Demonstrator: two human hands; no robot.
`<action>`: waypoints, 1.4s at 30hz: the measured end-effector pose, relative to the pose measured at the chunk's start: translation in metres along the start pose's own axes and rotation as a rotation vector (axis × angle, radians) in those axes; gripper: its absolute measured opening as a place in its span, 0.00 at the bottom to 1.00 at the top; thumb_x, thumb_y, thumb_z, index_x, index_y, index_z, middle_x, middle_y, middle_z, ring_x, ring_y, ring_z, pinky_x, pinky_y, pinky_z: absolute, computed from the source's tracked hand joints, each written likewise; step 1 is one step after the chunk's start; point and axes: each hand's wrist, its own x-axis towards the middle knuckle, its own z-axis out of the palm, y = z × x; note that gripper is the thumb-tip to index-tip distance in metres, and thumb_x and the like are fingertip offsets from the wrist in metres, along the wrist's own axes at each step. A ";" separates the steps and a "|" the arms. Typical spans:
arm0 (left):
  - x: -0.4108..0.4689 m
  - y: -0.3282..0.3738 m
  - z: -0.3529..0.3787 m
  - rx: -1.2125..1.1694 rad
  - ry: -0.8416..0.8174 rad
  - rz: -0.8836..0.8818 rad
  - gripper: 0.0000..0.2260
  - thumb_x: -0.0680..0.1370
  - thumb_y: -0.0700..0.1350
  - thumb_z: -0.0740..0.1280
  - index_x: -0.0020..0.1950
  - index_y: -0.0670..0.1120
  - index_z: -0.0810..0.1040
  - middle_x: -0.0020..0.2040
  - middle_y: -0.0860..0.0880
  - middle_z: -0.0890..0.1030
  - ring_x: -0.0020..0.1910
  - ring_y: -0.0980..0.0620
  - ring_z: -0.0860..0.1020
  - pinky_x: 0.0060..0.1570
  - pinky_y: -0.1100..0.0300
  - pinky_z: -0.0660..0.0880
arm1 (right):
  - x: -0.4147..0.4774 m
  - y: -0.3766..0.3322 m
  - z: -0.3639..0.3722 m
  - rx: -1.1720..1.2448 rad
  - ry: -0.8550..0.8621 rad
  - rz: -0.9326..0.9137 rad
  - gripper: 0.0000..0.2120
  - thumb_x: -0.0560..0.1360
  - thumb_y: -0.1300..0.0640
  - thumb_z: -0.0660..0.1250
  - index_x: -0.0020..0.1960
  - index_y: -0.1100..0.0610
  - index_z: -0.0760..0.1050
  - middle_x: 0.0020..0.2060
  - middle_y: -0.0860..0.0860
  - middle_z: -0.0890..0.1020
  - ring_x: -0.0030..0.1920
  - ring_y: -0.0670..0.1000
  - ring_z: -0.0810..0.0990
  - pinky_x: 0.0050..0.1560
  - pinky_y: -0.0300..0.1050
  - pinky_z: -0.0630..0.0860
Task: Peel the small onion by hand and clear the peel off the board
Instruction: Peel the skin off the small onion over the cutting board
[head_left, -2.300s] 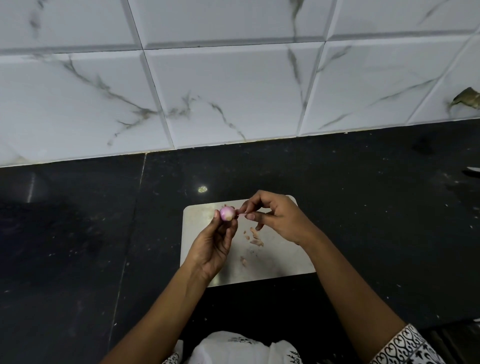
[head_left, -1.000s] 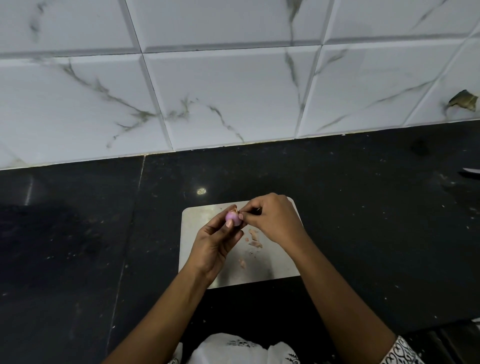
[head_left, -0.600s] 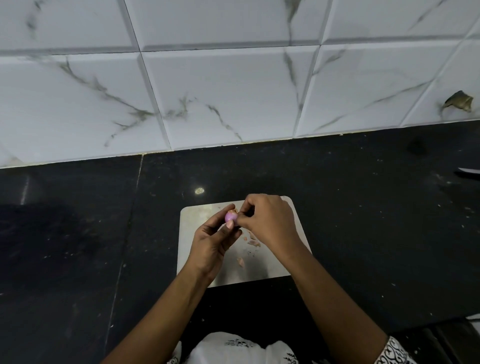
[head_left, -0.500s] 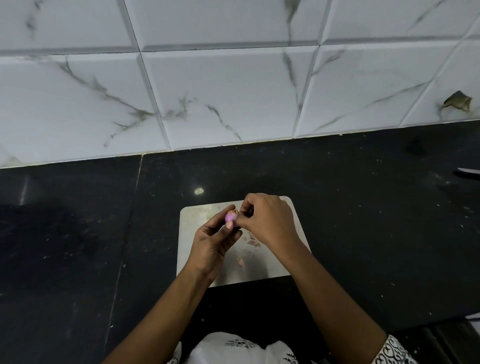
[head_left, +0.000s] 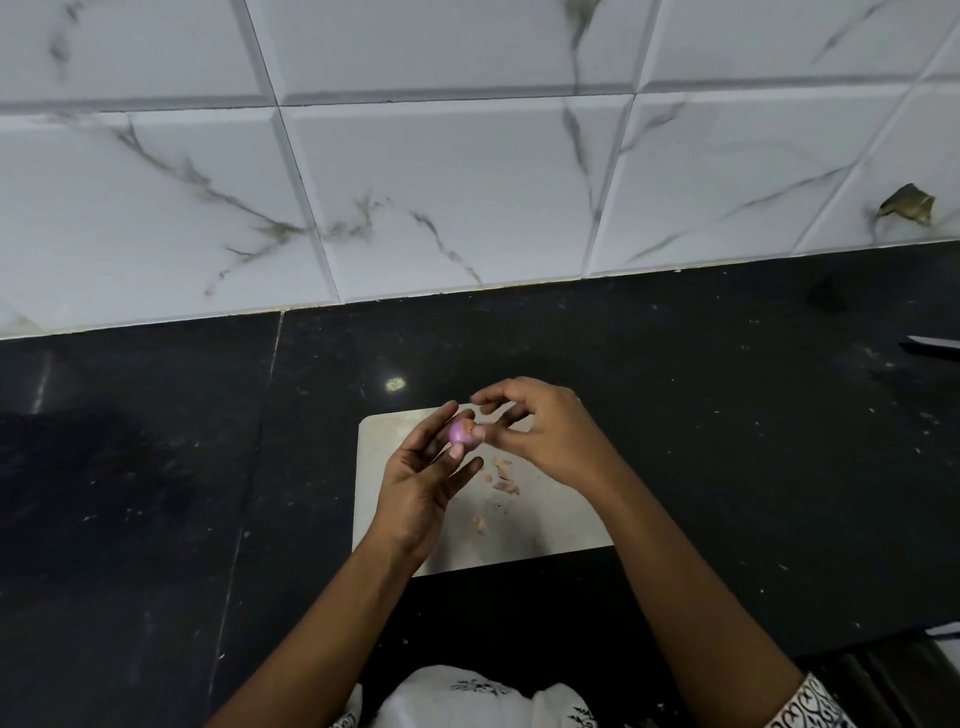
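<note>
A small pink-purple onion (head_left: 460, 432) is held over the pale cutting board (head_left: 379, 441), pinched between the thumb and fingers of my left hand (head_left: 423, 480). A bit of brownish peel still clings to its right side. My right hand (head_left: 545, 436) is at the onion's right, thumb and a fingertip touching that peel, the other fingers spread and curled above. Several small scraps of peel (head_left: 501, 475) lie on the board below the hands.
The board sits on a black stone counter (head_left: 727, 441) that runs back to a white marble-tile wall (head_left: 467, 182). A dark object, perhaps a knife (head_left: 932, 347), shows at the right edge. My white patterned clothing (head_left: 483, 696) is at the bottom.
My right hand has loosened from a tight pinch over the onion and its fingers have spread. The left hand has opened a little, so more of the onion shows.
</note>
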 end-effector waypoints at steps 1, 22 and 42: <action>0.000 0.000 0.000 0.019 0.006 0.012 0.17 0.76 0.32 0.62 0.60 0.48 0.77 0.57 0.47 0.81 0.53 0.51 0.82 0.48 0.58 0.80 | 0.000 -0.001 0.001 -0.065 -0.023 -0.031 0.16 0.69 0.50 0.72 0.56 0.48 0.77 0.51 0.45 0.80 0.48 0.43 0.78 0.42 0.30 0.71; -0.003 0.005 0.001 0.053 -0.012 0.088 0.18 0.74 0.30 0.63 0.60 0.47 0.77 0.57 0.50 0.81 0.54 0.51 0.82 0.51 0.58 0.79 | 0.013 0.007 0.002 -0.119 0.168 0.094 0.03 0.73 0.58 0.68 0.45 0.52 0.79 0.36 0.43 0.79 0.39 0.43 0.79 0.39 0.30 0.73; 0.006 0.004 -0.006 -0.245 -0.008 -0.166 0.16 0.81 0.40 0.56 0.67 0.39 0.72 0.58 0.41 0.80 0.52 0.50 0.83 0.41 0.60 0.81 | 0.012 0.008 0.005 -0.024 0.037 -0.051 0.11 0.72 0.56 0.69 0.55 0.50 0.78 0.48 0.46 0.78 0.46 0.45 0.78 0.42 0.36 0.76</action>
